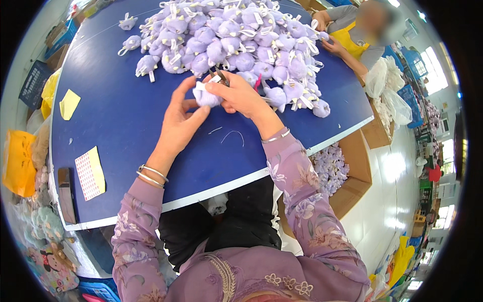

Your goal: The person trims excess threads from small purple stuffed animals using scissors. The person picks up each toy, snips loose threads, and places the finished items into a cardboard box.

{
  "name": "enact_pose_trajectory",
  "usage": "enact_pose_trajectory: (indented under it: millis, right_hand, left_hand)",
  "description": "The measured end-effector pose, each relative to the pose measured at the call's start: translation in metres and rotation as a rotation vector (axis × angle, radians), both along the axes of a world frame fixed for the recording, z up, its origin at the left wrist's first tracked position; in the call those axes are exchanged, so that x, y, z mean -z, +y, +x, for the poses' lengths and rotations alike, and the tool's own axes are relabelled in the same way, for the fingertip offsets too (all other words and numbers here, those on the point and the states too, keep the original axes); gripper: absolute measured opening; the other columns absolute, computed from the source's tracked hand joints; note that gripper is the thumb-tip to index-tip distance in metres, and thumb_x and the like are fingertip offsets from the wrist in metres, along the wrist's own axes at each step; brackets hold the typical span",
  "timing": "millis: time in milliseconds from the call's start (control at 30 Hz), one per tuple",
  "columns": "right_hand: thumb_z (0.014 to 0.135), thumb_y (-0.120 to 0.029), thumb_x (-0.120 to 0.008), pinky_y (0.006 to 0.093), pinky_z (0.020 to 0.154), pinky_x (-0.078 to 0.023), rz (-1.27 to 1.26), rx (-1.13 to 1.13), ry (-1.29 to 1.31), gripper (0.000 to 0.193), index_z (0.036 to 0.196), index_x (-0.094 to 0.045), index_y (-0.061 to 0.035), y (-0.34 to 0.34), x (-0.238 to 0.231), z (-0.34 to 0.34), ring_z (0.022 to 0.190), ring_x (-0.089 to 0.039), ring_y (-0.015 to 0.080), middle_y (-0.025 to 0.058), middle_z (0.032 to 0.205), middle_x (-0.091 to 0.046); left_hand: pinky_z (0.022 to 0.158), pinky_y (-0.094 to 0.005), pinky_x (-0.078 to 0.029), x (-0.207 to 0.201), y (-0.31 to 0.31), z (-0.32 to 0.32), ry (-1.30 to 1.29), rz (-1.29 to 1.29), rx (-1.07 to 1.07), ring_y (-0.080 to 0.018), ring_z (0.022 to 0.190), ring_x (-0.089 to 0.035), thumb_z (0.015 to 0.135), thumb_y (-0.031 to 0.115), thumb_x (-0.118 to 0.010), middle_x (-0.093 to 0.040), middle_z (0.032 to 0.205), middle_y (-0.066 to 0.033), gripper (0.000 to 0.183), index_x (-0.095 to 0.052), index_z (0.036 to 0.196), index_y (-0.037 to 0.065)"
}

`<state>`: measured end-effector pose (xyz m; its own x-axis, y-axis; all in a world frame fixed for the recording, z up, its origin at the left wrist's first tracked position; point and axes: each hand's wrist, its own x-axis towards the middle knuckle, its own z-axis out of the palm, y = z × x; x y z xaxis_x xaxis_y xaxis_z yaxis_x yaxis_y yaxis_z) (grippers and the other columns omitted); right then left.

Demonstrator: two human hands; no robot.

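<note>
A small lilac plush toy [206, 95] with a white label is held up over the blue table, between my two hands. The fingers and thumb of my left hand [179, 117] pinch it from the left. My right hand [245, 96] is closed around a pair of dark metal thread snips [219, 76], its thumb pressing on the toy's top. The snips' handles are mostly hidden in the palm. Just beyond my hands lies a big heap of lilac plush toys [236, 43] with white tags and loops.
On the blue table [126, 126] lie a sticker sheet [90, 173], a yellow paper [69, 104], loose threads [232, 133] and a dark box-shaped object [66, 195]. A cardboard box [354, 183] of lilac pieces stands right of my legs. A co-worker in a yellow apron [347, 41] handles a toy.
</note>
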<state>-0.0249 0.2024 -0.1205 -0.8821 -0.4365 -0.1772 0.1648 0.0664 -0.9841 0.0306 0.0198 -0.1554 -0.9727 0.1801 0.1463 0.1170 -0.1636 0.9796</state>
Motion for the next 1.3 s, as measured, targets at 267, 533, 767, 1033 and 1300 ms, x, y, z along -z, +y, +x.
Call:
enact_pose_trajectory:
  millis: [267,533,767,1033,1300]
  right_hand:
    - [0.090,-0.026,-0.067,0.0210,0.040,-0.030,-0.054,0.152,0.036,0.026,0.097,-0.063,-0.0014,-0.014,0.001,0.014,0.049,-0.043,0.0033,-0.0016,0.069,-0.056]
    - [0.092,-0.025,-0.064,0.0198,0.043,-0.031,-0.099,0.233,0.145,0.021,0.092,-0.066,-0.0038,-0.008,0.000,0.013,0.050,-0.041,0.0017,-0.0055,0.067,-0.051]
    - [0.094,-0.023,-0.061,0.0193,0.042,-0.028,-0.189,0.213,0.159,0.021,0.092,-0.064,-0.0029,0.000,-0.001,0.009,0.049,-0.037,0.0005,-0.0067,0.064,-0.047]
    - [0.089,-0.022,-0.067,0.0220,0.065,-0.043,0.130,0.030,0.311,0.026,0.104,-0.061,-0.0013,-0.006,-0.005,0.016,0.074,-0.054,0.0057,-0.0003,0.081,-0.061]
    - [0.092,-0.020,-0.063,0.0205,0.046,-0.036,-0.034,0.031,0.141,0.026,0.111,-0.060,-0.0020,-0.008,-0.007,0.018,0.063,-0.053,0.0052,0.0015,0.077,-0.060]
  left_hand:
    - [0.067,-0.0231,-0.050,-0.004,0.007,0.002,-0.026,0.059,0.056,-0.0098,0.087,-0.060,0.089,0.007,-0.066,-0.062,0.108,-0.0035,0.050,-0.047,0.135,0.004]
    - [0.069,-0.0230,-0.050,-0.002,0.007,0.004,-0.044,0.114,0.086,-0.0102,0.085,-0.061,0.089,0.005,-0.063,-0.063,0.103,-0.0049,0.049,-0.046,0.135,0.005]
    - [0.066,-0.0218,-0.049,-0.010,0.006,0.005,-0.035,0.085,0.062,-0.0090,0.079,-0.060,0.092,0.006,-0.058,-0.064,0.099,-0.0066,0.038,-0.049,0.129,0.006]
    - [0.050,-0.0226,-0.048,-0.002,-0.006,-0.004,-0.207,0.307,0.138,-0.0128,0.063,-0.062,0.103,0.033,-0.042,-0.068,0.089,-0.0112,0.036,-0.053,0.116,0.001]
    - [0.052,-0.0255,-0.047,-0.002,-0.006,-0.008,-0.220,0.354,0.079,-0.0175,0.066,-0.063,0.105,0.036,-0.027,-0.067,0.092,-0.0168,0.048,-0.051,0.120,-0.003]
